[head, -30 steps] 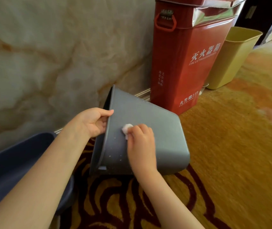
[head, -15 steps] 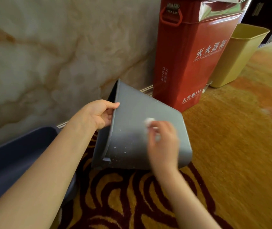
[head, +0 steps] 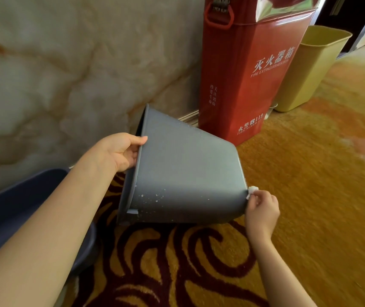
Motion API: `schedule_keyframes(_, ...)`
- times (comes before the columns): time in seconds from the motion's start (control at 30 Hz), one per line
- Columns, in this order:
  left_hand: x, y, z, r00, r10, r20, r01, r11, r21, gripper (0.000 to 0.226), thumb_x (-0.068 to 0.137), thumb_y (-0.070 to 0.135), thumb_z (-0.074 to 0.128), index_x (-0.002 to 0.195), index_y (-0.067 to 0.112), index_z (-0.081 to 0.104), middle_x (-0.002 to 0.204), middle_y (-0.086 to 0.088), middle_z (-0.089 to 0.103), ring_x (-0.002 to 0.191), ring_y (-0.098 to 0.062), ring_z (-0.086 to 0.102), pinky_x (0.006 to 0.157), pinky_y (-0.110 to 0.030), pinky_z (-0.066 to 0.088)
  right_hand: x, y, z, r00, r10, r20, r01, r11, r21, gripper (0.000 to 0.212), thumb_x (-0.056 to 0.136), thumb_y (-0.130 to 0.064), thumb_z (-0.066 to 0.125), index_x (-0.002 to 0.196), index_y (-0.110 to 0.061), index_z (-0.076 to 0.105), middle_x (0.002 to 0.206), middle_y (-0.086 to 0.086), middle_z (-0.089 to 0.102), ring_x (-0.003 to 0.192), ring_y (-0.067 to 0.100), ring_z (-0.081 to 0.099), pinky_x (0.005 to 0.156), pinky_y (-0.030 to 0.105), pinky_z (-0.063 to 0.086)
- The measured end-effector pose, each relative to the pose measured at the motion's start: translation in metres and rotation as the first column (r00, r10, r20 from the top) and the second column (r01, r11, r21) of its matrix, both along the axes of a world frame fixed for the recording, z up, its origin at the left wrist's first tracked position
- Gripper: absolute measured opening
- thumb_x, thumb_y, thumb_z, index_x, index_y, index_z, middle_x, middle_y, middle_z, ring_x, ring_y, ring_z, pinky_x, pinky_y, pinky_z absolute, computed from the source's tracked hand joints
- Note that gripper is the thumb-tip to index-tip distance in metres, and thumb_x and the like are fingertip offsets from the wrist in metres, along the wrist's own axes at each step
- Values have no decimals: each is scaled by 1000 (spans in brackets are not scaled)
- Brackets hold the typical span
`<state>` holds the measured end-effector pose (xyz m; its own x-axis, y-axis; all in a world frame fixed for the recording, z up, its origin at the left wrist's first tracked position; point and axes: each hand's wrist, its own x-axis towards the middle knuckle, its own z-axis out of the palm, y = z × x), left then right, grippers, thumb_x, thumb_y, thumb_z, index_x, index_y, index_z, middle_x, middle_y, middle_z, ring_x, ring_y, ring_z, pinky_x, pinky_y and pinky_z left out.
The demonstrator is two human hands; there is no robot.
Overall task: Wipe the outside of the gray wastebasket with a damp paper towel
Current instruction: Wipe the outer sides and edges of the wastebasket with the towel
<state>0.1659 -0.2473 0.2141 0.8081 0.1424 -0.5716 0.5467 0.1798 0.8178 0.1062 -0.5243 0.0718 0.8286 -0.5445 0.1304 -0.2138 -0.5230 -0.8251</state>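
The right hand [head: 262, 212], pinching the small white damp paper towel [head: 252, 190], has slid from the middle of the tipped gray plastic wastebasket [head: 188, 173] to its bottom edge, while the left hand [head: 119, 151] grips its rim on the patterned carpet [head: 310, 196], so one stroke seems finished.

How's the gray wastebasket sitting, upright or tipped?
Tipped. The gray wastebasket lies on its side, open rim held by the left hand, base toward the right hand with the paper towel.
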Motion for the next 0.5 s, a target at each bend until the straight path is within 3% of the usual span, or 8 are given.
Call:
schedule_keyframes(0.07,0,-2,2,1000,6,4,-6,1000,-1,16,90,7,51,103,4,59,85,-8,67,77,-20,65,72,-37,54,5,9,17,999,11,50,-9,1000,-27,12,89,-6,53,96,-3,62,99,15,61,95,29,56,78,32,42)
schedule_keyframes(0.13,0,-4,3,1000,15,6,-15,1000,-8,17,89,6,52,105,5,59,80,-8,69,76,-20,66,59,-34,55,2,45,44,971,167,168,-155,984,-81,7,87,-7,56,91,-7,62,92,10,60,88,26,56,74,31,44)
schedule_keyframes(0.23,0,-9,4,1000,10,10,-10,1000,-18,11,89,5,51,95,5,61,59,-5,72,62,-18,70,52,-32,58,-25,116,73,826,491,277,-445,870,-214,7,84,-8,58,87,-14,56,89,3,57,81,17,51,71,29,44)
schedule_keyframes(0.3,0,-11,5,1000,8,12,-8,1000,-4,10,89,6,51,92,5,61,56,-5,71,66,-18,68,56,-33,56,-43,141,72,762,575,297,-488,812,-318,6,85,-13,55,90,-16,53,93,1,57,83,13,47,70,25,43)
schedule_keyframes(0.37,-1,-11,5,1000,5,5,-5,1000,-2,12,90,6,51,96,5,60,67,-6,72,74,-19,64,60,-32,52,-46,134,56,773,546,323,-454,832,-319,7,85,-15,55,92,-16,53,96,1,57,86,11,45,73,23,43)
schedule_keyframes(0.43,-2,-8,4,1000,1,-5,-1,1000,-6,16,90,7,50,104,4,59,79,-8,69,75,-19,66,61,-33,51,-41,108,34,842,439,314,-376,894,-242,10,84,-11,58,93,-12,55,98,3,55,88,10,44,77,24,43)
schedule_keyframes(0.5,-3,-4,3,1000,-5,-6,5,1000,0,15,90,7,50,102,5,60,70,-6,72,63,-18,70,57,-32,53,-36,74,11,923,300,243,-268,951,-153,10,83,-5,59,92,-9,56,97,5,51,87,13,43,75,25,41)
